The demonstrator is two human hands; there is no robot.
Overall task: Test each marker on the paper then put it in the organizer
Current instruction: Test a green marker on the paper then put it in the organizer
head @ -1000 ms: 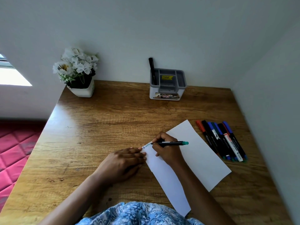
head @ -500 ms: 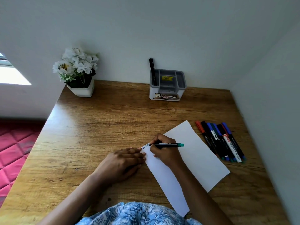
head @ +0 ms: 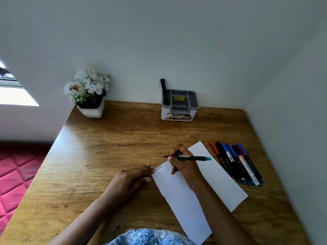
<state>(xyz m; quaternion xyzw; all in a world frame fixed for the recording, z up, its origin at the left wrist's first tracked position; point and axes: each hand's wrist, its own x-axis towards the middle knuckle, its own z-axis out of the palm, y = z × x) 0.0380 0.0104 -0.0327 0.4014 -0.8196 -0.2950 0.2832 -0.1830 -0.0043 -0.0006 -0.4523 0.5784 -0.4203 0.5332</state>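
The right hand has its grip closed pen-fashion around a slim black marker with a teal end, tip toward nine o'clock, near the scribbles on the white paper sheet. The left hand lies flat, fingers straight, at the sheet's nine o'clock edge, probably pinning it against the stroke. A grey-and-white plastic organizer stands at twelve o'clock on the wooden counter. A row of coloured markers lies at three, within easy reach.

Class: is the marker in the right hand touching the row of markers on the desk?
Apart. The head view shows bare paper between the held marker and the row of markers.
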